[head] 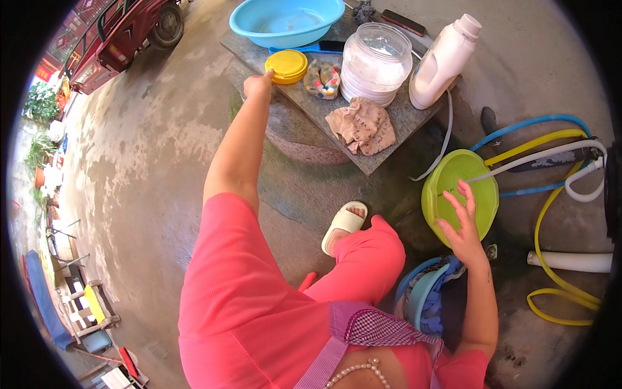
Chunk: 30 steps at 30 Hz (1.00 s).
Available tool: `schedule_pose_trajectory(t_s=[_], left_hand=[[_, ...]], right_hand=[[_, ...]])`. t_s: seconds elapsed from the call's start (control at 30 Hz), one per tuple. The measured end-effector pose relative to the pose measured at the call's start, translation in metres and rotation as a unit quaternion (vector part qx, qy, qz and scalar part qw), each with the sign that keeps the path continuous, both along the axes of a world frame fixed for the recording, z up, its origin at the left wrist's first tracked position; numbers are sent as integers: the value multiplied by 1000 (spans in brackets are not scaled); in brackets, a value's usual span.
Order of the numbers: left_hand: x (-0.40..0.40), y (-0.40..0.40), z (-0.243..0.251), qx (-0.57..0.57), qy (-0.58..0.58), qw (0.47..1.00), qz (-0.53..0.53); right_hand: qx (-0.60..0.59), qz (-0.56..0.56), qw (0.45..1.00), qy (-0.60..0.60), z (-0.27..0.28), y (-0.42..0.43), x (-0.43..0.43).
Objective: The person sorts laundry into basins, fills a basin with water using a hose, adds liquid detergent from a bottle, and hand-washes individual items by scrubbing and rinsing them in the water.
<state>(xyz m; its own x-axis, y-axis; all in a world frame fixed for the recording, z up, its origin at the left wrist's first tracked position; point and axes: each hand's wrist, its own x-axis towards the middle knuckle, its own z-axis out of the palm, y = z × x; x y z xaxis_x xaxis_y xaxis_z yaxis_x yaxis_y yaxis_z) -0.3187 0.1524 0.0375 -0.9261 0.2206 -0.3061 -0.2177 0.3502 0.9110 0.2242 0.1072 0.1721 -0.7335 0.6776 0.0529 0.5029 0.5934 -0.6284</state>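
My left hand (258, 87) reaches to the yellow round lid (286, 65) on the stone slab (311, 109), a fingertip at its edge; the other fingers look curled, and whether they grip it is hidden. My right hand (462, 226) is held over the green basin (437, 194), fingers apart, holding nothing. Beside the lid are a spotted fabric ring (322, 79) and an uncovered clear plastic jar (374, 68) with white contents. A crumpled pinkish cloth (363, 127) lies near the slab's corner. A white handled bottle (440, 68) stands at the right.
A blue basin (286, 22) and brushes, one black-bristled (332, 46), are at the slab's far side. Blue, yellow (539, 146) and grey hoses run at the right, near a white pipe (573, 261). A tub (423, 296) holding blue cloth stands below the green basin. A red three-wheeled vehicle (114, 48) is upper left.
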Motion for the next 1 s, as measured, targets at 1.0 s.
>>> schedule_pose_trajectory(t_s=[1.0], left_hand=[[445, -80, 113, 306, 100, 721, -613]], right_hand=[[-193, -139, 968, -75, -185, -222, 222]])
